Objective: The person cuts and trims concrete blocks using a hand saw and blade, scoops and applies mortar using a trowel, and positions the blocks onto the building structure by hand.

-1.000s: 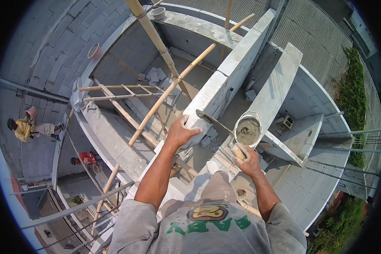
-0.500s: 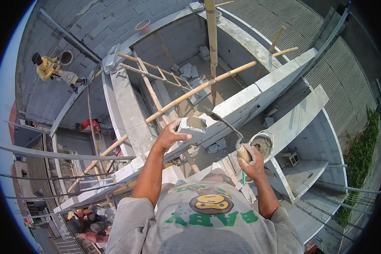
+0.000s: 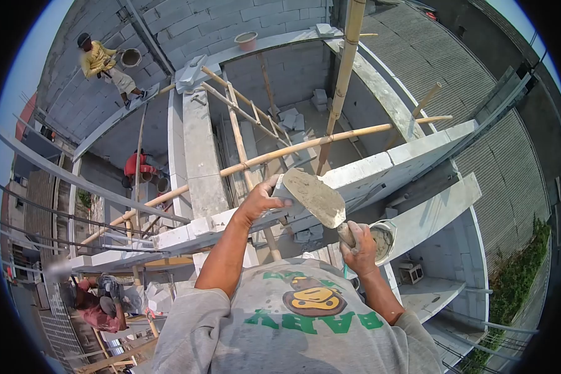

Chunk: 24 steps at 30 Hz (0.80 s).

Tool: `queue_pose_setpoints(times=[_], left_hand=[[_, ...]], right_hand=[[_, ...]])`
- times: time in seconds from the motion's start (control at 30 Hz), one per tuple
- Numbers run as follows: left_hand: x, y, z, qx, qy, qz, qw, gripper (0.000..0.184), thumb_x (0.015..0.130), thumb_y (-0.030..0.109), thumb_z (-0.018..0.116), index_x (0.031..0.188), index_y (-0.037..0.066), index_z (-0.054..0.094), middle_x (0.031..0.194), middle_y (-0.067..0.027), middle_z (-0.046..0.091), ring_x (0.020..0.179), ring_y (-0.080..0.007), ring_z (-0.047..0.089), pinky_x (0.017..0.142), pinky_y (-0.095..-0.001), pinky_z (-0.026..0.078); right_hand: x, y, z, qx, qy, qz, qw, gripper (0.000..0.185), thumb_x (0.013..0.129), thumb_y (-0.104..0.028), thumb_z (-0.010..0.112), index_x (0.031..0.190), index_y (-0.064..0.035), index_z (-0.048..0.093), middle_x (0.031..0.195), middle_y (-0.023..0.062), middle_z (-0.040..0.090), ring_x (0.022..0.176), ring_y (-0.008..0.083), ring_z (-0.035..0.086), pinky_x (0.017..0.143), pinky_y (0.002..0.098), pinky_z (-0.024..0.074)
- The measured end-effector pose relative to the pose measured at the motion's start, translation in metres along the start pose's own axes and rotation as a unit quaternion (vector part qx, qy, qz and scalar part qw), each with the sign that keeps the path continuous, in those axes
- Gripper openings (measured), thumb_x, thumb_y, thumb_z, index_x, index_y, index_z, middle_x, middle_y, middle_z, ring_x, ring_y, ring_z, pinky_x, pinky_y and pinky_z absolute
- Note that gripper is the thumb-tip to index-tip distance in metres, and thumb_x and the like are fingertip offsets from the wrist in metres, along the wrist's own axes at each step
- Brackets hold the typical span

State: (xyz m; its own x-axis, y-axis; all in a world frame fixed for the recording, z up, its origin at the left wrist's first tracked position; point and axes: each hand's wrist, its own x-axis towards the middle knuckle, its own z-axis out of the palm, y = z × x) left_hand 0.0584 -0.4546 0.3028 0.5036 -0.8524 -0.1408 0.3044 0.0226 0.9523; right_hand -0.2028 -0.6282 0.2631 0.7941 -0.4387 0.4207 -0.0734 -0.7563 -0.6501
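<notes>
My left hand [image 3: 257, 204] is closed round a small light-grey block piece [image 3: 282, 189], held up in front of my chest. In my right hand [image 3: 361, 248] is the handle of a trowel [image 3: 316, 196]. Grey mortar covers the broad face of its blade, which lies against or just over the block and hides most of it; I cannot tell whether they touch. Close beyond my right hand stands a bucket [image 3: 393, 235] with grey mortar inside.
A block wall top [image 3: 361, 169] runs across in front of me, with bamboo poles [image 3: 305, 148] crossing over deep openings. At the upper left a person in yellow [image 3: 96, 61] stands by a bucket. Others work lower down, one in red [image 3: 137, 163].
The trowel has swung toward the block, its blade turning from nearly edge-on to broad face up. My right hand has shifted slightly left and down. The whole view has shifted.
</notes>
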Motion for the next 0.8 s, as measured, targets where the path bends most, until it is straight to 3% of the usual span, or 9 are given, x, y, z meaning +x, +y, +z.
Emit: queue_pose_setpoints(times=[0.2, 0.4, 0.43, 0.6, 0.8], left_hand=[[-0.011, 0.011, 0.0, -0.027, 0.07, 0.039, 0.996, 0.071, 0.067, 0.006, 0.078, 0.131, 0.002, 0.05, 0.119, -0.0058, 0.061, 0.11, -0.0157, 0.056, 0.097, -0.0282, 0.041], [-0.02, 0.014, -0.012, -0.044, 0.076, 0.068, 0.994, 0.072, 0.066, 0.008, 0.078, 0.133, 0.002, 0.049, 0.118, -0.007, 0.061, 0.11, -0.0164, 0.056, 0.098, -0.0287, 0.04], [-0.022, 0.014, -0.014, -0.046, 0.075, 0.056, 0.995, 0.073, 0.066, 0.009, 0.078, 0.133, 0.002, 0.049, 0.119, -0.0071, 0.061, 0.11, -0.0168, 0.056, 0.098, -0.0289, 0.04], [-0.029, 0.004, -0.014, -0.091, 0.037, -0.014, 0.995, 0.075, 0.066, 0.013, 0.078, 0.134, 0.0, 0.048, 0.12, -0.0086, 0.06, 0.111, -0.0186, 0.057, 0.1, -0.0301, 0.04], [-0.038, -0.011, -0.003, -0.136, -0.017, -0.053, 0.989, 0.079, 0.063, 0.013, 0.076, 0.134, -0.001, 0.046, 0.123, -0.0115, 0.058, 0.112, -0.0219, 0.056, 0.101, -0.0322, 0.04]], right_hand=[[-0.013, 0.017, 0.003, -0.017, 0.034, -0.053, 0.998, 0.062, 0.063, 0.001, 0.072, 0.121, -0.0073, 0.053, 0.098, 0.0177, 0.056, 0.084, 0.0362, 0.059, 0.069, 0.0421, 0.0502], [-0.009, 0.014, -0.02, 0.006, 0.019, 0.023, 1.0, 0.054, 0.065, 0.002, 0.068, 0.117, -0.0041, 0.053, 0.097, 0.0168, 0.056, 0.087, 0.0353, 0.057, 0.076, 0.0412, 0.047], [-0.006, 0.01, -0.024, 0.022, 0.015, 0.051, 0.998, 0.053, 0.066, 0.002, 0.068, 0.117, -0.0034, 0.053, 0.096, 0.0163, 0.056, 0.087, 0.0347, 0.056, 0.078, 0.0405, 0.0459], [0.029, -0.001, -0.035, 0.02, -0.006, -0.028, 0.999, 0.052, 0.064, -0.001, 0.07, 0.114, -0.0062, 0.057, 0.092, 0.0134, 0.057, 0.079, 0.0303, 0.06, 0.069, 0.0368, 0.049], [0.05, 0.005, -0.033, 0.013, -0.108, -0.069, 0.992, 0.058, 0.06, -0.003, 0.07, 0.117, -0.0065, 0.058, 0.093, 0.0143, 0.056, 0.082, 0.0335, 0.061, 0.071, 0.0397, 0.0505]])
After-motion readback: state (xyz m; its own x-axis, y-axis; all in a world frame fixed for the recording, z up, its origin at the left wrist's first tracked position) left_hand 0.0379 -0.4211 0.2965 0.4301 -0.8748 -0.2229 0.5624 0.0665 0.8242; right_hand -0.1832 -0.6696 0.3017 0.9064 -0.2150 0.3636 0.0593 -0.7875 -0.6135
